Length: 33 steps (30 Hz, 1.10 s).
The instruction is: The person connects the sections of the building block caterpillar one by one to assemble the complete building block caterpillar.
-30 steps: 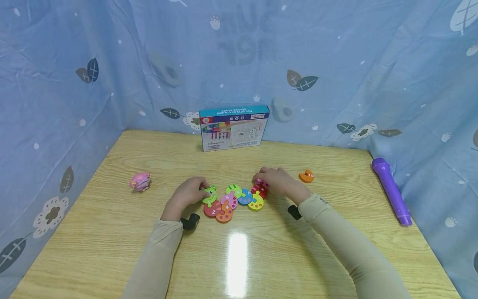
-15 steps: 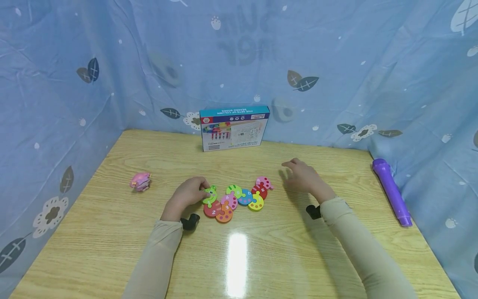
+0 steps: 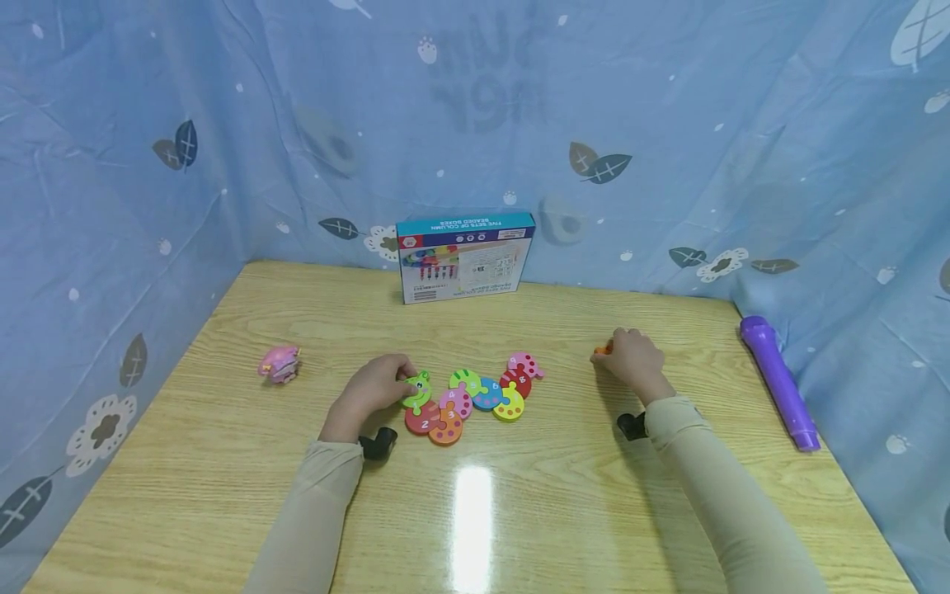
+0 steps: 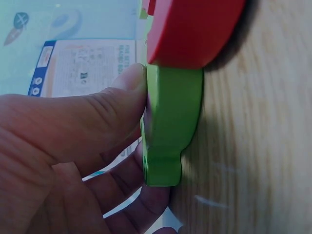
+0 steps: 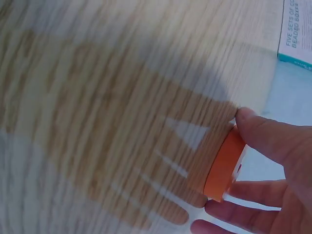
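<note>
A caterpillar number puzzle lies on the table in the head view, its pieces linked in a winding row. My left hand (image 3: 373,384) holds the green caterpillar head piece (image 3: 420,390) at the left end, thumb on its face and fingers around its edge in the left wrist view. Beside it are the red 2 piece (image 3: 421,418) and orange 3 piece (image 3: 446,431). A pink 9 piece (image 3: 524,363) ends the row at the right. Farther right, my right hand (image 3: 629,360) pinches a separate orange puzzle piece (image 5: 225,165) between thumb and fingers, close to the tabletop.
An upright box (image 3: 467,260) stands at the back of the wooden table (image 3: 223,495). A pink toy figure (image 3: 280,364) sits at the left and a purple toy microphone (image 3: 779,384) lies along the right edge. Patterned blue cloth (image 3: 475,124) hangs behind and at both sides.
My right hand has left the pink 9 piece, moved right and taken hold of the loose orange piece. The left hand has stayed on the green head piece.
</note>
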Each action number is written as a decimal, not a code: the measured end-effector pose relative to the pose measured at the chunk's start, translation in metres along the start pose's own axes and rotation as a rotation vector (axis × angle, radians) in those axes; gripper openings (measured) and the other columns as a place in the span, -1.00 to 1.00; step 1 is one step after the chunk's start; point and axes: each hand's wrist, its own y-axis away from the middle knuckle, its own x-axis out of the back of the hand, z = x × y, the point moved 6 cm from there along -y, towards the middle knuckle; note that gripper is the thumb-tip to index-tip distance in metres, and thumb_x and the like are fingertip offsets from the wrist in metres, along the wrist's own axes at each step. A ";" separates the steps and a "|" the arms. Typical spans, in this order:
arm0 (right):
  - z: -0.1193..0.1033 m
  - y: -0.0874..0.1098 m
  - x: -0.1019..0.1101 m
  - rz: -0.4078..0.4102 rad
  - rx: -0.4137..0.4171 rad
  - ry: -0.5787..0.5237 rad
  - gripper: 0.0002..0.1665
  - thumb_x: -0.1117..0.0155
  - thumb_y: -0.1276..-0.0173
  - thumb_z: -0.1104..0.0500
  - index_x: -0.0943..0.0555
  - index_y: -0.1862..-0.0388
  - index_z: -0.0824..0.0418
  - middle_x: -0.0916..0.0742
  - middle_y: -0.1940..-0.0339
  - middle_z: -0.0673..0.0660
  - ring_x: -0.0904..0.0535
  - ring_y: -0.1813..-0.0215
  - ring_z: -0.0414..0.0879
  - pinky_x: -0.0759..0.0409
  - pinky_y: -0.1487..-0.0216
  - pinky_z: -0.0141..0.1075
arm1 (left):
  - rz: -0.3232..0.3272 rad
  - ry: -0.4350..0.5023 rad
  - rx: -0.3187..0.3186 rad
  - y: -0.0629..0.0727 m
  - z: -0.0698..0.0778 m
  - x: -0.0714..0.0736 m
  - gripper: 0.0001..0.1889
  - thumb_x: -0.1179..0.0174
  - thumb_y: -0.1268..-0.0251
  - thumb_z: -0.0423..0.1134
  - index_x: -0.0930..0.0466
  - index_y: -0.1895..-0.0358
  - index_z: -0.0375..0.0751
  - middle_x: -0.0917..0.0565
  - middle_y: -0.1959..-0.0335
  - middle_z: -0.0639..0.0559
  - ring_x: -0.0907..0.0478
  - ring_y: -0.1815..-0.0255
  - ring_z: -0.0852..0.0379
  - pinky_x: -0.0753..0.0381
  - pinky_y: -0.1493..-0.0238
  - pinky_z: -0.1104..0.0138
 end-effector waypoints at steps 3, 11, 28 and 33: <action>-0.001 0.002 0.001 -0.027 -0.017 -0.001 -0.56 -0.20 -0.25 -0.10 -0.48 0.26 0.29 -0.51 0.27 0.27 -0.47 0.32 0.14 -0.41 0.37 -0.01 | 0.000 -0.003 0.002 0.000 0.000 0.000 -0.82 -0.27 -0.13 -0.26 -0.56 0.20 -0.16 -0.52 0.37 0.02 -0.41 0.33 0.08 -0.40 0.23 0.23; -0.028 0.013 0.001 0.017 0.129 -0.025 -0.51 -0.29 -0.19 -0.07 -0.53 0.13 0.31 -0.55 0.28 0.22 -0.47 0.36 0.04 -0.43 0.43 -0.14 | 0.002 0.002 -0.005 0.000 -0.001 0.002 -0.82 -0.26 -0.13 -0.25 -0.56 0.20 -0.16 -0.52 0.36 0.02 -0.41 0.33 0.07 -0.41 0.22 0.24; -0.096 0.041 -0.013 0.116 0.393 0.030 -0.43 -0.43 -0.04 -0.05 -0.55 0.04 0.24 -0.61 0.25 0.13 -0.51 0.32 -0.01 -0.47 0.40 -0.14 | 0.005 0.005 -0.012 0.001 0.000 0.002 -0.82 -0.27 -0.12 -0.27 -0.56 0.21 -0.17 -0.52 0.38 0.02 -0.41 0.35 0.08 -0.41 0.25 0.25; -0.103 0.042 -0.016 0.090 0.389 0.053 -0.41 -0.47 0.02 -0.07 -0.56 0.08 0.24 -0.55 0.37 0.08 -0.43 0.41 -0.05 -0.38 0.43 -0.18 | 0.003 0.001 -0.016 0.000 0.000 0.001 -0.82 -0.26 -0.13 -0.27 -0.56 0.20 -0.18 -0.51 0.38 0.01 -0.40 0.35 0.08 -0.40 0.26 0.25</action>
